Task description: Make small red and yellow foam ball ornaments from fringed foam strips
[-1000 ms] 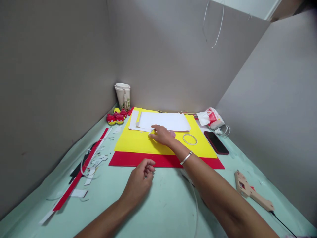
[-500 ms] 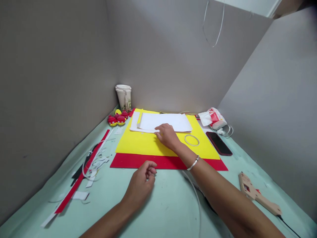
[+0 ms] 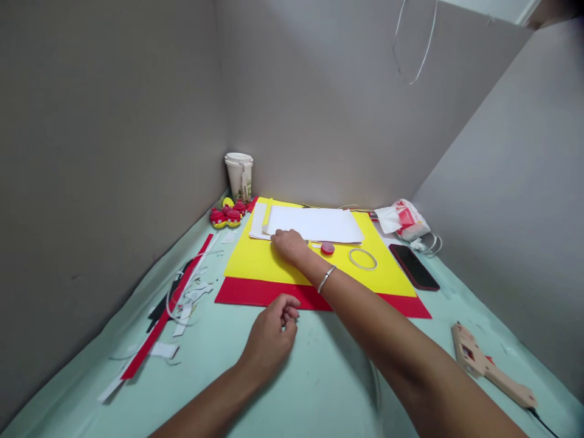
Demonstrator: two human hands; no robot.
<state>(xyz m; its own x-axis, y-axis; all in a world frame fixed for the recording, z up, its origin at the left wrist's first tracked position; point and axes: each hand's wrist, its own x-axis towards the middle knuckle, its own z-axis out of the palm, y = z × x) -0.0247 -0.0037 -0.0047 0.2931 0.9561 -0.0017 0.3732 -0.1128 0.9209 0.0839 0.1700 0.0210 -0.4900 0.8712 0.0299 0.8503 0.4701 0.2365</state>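
Note:
My right hand [image 3: 287, 244] reaches forward onto the yellow sheet [image 3: 255, 264] and touches the near edge of the white paper stack [image 3: 314, 224], fingers curled down. What its fingertips pinch, if anything, is hidden. A bracelet sits on that wrist. A small red cap [image 3: 327, 247] and a clear tape ring [image 3: 362, 258] lie just right of this hand. My left hand [image 3: 274, 331] rests on the green table [image 3: 310, 377] with fingers loosely curled, near the front edge of the red sheet [image 3: 274, 295] that lies under the yellow one.
Grey cardboard walls close in the left, back and right. A paper cup [image 3: 239, 175] and red-and-yellow toys [image 3: 227, 215] stand at the back left. Paper scraps and a red strip [image 3: 168, 304] lie left. A phone [image 3: 415, 266], tissue pack [image 3: 404, 220] and wooden glue gun [image 3: 488, 365] lie right.
My right hand slid left along the paper's near edge, uncovering the red cap. The left hand stayed curled on the table. The view shifted slightly.

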